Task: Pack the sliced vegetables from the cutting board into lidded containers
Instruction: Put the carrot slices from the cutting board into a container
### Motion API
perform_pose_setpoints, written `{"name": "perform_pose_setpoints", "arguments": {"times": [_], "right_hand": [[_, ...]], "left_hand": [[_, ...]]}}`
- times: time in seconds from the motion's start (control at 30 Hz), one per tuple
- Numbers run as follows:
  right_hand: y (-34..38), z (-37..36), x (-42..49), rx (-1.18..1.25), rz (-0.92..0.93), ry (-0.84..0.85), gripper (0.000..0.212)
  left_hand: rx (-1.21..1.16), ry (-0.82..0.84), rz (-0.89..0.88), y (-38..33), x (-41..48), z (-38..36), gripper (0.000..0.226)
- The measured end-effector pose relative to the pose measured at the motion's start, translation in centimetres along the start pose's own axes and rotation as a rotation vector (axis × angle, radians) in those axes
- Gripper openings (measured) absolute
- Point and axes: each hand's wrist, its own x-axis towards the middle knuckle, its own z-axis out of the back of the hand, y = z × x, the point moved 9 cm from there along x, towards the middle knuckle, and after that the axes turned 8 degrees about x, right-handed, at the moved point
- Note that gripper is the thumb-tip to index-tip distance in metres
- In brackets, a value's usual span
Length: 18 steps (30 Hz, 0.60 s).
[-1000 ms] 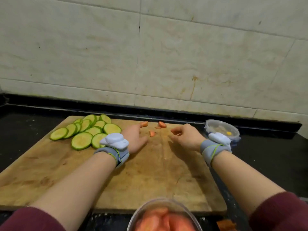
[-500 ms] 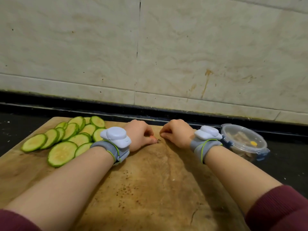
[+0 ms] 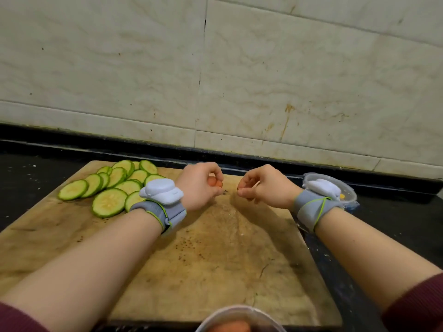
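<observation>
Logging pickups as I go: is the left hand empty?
No, the left hand pinches orange vegetable pieces between its thumb and curled fingers, over the cutting board.

Both hands are poised close together over the far end of the wooden cutting board (image 3: 215, 259). The left hand (image 3: 200, 188) is curling round a few orange pieces (image 3: 212, 182) — the right hand (image 3: 266, 189) is curling too, though whether it is holding anything is unclear. Green slices (image 3: 110, 188) are lying overlapped at the board's far left. A lidded container (image 3: 348, 188) is sitting off the board just beyond the right wrist — another container (image 3: 239, 311), with reddish pieces inside, is showing at the bottom edge.
</observation>
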Motion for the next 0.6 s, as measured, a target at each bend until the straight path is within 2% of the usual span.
{"name": "perform_pose_setpoints", "arguments": {"times": [0.2,0.33,0.5,0.6], "right_hand": [[4.8,0.3,-7.4,0.205,0.002,0.134,0.012],[7.7,-0.5,-13.5,0.273,0.024,0.236,0.019],[9.1,-2.6,-19.2,0.212,0.066,0.345,0.026],[8.6,-3.8,-21.1,0.211,0.041,0.354,0.026]], "left_hand": [[-0.264,0.009,0.008,-2.7,-5.9,3.3,0.038],[-0.345,0.083,-0.012,-4.4,-12.0,4.6,0.034],[-0.338,0.131,-0.013,-5.1,-17.7,5.0,0.032],[-0.363,0.148,-0.02,-6.0,-19.7,4.5,0.033]]}}
